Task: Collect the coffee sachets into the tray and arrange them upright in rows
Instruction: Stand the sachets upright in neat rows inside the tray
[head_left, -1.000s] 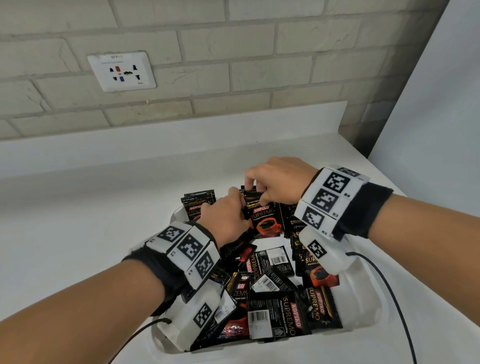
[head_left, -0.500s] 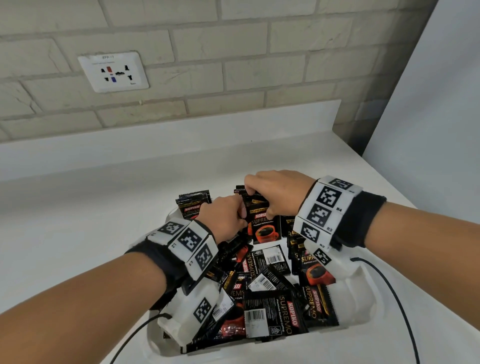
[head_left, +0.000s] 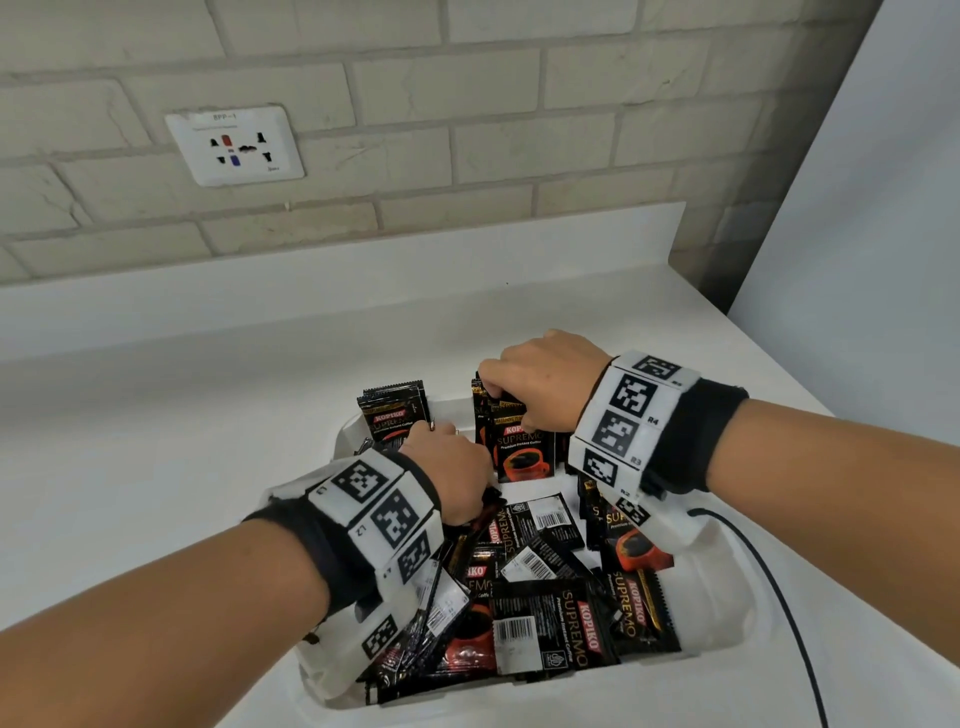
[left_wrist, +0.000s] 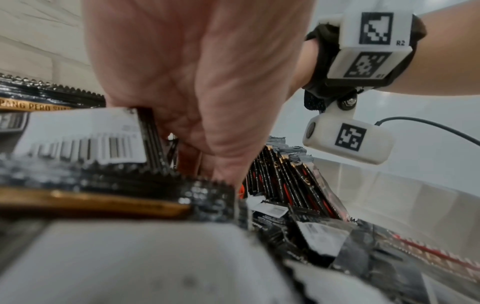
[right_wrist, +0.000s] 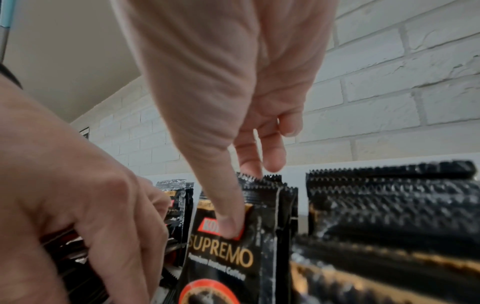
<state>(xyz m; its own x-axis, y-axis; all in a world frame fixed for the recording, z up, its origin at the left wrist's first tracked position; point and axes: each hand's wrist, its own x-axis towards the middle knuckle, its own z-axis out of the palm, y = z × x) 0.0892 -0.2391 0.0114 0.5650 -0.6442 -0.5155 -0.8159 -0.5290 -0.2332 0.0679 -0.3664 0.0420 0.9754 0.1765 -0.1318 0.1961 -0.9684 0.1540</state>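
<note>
Two hands, one tray, too many sachets to count

One left hand and one right hand work over a single white tray. Just beyond the left hand stands one small clutch of upright sachets; under the right, one pack. Nearer both wrists, over a dozen loose sachets overlap, exact number unclear.

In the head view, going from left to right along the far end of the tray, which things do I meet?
Upright sachets at the far left → left hand → upright sachet stack → right hand.
</note>
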